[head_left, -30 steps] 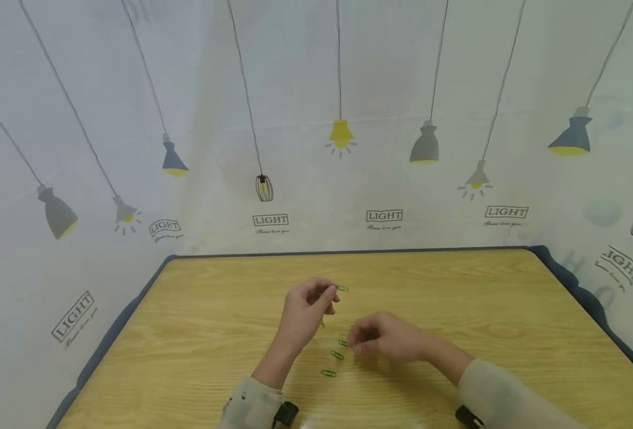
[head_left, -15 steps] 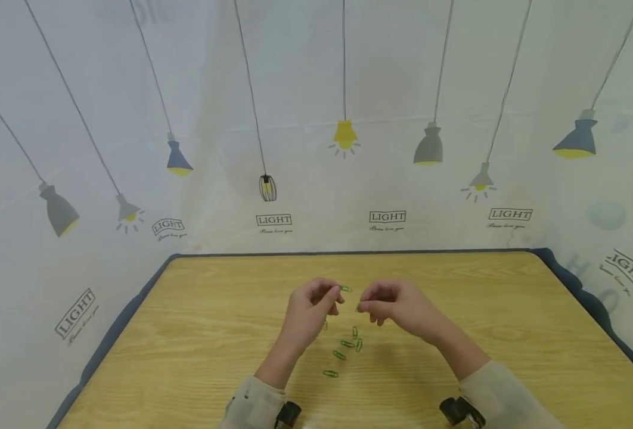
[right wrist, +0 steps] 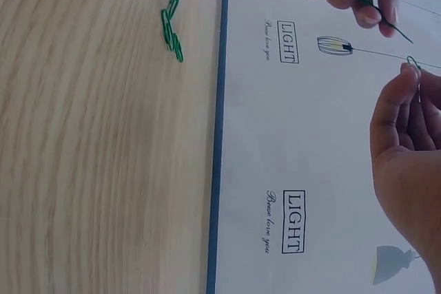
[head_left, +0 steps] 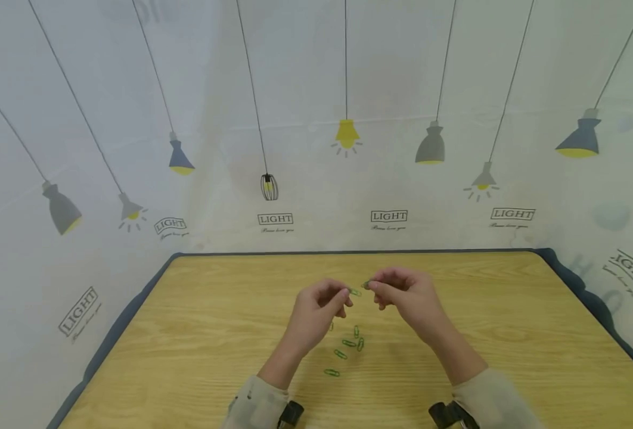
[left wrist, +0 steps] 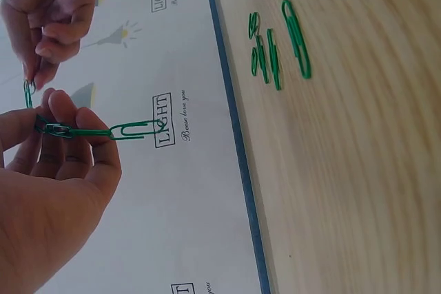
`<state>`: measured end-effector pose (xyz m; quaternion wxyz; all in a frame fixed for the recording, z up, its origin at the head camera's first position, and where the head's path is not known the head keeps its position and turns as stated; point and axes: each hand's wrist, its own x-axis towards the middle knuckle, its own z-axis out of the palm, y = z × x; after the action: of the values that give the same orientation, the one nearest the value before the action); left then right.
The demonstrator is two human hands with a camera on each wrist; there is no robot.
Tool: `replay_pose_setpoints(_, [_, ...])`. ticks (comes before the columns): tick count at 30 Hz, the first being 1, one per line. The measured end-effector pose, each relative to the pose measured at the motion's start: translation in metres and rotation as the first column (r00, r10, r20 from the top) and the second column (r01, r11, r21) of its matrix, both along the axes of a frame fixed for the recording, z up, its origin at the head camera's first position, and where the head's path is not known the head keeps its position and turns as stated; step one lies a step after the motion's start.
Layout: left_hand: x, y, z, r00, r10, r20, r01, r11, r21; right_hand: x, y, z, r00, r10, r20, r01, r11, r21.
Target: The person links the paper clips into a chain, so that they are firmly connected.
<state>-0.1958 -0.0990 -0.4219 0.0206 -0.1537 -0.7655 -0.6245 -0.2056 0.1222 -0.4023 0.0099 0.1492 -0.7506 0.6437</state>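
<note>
My left hand (head_left: pixel 316 313) pinches a short chain of linked green paper clips (left wrist: pixel 89 133), held above the table. In the left wrist view the chain runs across the fingers and its last clip hangs free. One clip end (head_left: pixel 356 292) sticks out past the fingertips toward the other hand. Between thumb and fingers of my right hand (head_left: pixel 415 301) is a single green paper clip (right wrist: pixel 412 61), mostly hidden, with its loop showing. The two hands are close together, and a small gap separates the right hand's clip from the chain's end.
Several loose green paper clips (head_left: pixel 332 373) lie on the wood-grain table (head_left: pixel 198 333) below the hands. A pale curtain (head_left: pixel 316 196) printed with lamps stands behind the table's dark back edge. Small black cameras (head_left: pixel 291 413) sit at both wrists.
My right hand has picked up a clip from the loose group and risen up and away from the table to beside the left hand. The left hand has shifted slightly right, still holding the chain.
</note>
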Motion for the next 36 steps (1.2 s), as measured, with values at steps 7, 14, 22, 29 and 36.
replay_pose_setpoints(7, [0.002,0.0,0.001,0.999,-0.032,-0.023,0.032,0.999,-0.021,-0.002,-0.012,-0.003,1.0,0.013,0.01,-0.012,1.0,-0.028])
replay_pose_setpoints(14, [0.002,-0.001,0.002,0.999,-0.025,-0.02,0.025,0.999,-0.023,0.001,-0.016,-0.002,1.0,0.026,0.015,-0.025,0.999,-0.042])
replay_pose_setpoints(22, [0.003,-0.001,0.003,1.0,-0.024,-0.02,0.023,0.999,-0.023,0.003,-0.016,-0.005,0.999,0.035,0.013,-0.034,0.998,-0.06])
replay_pose_setpoints(29, [0.003,0.0,0.002,0.999,-0.034,-0.02,0.033,0.999,-0.025,0.008,-0.014,-0.006,0.999,0.027,0.017,-0.026,0.997,-0.068])
replay_pose_setpoints(36, [0.004,0.001,0.004,1.0,-0.023,-0.01,0.023,0.999,-0.037,0.01,-0.013,-0.007,0.999,-0.006,0.042,0.008,0.998,-0.061])
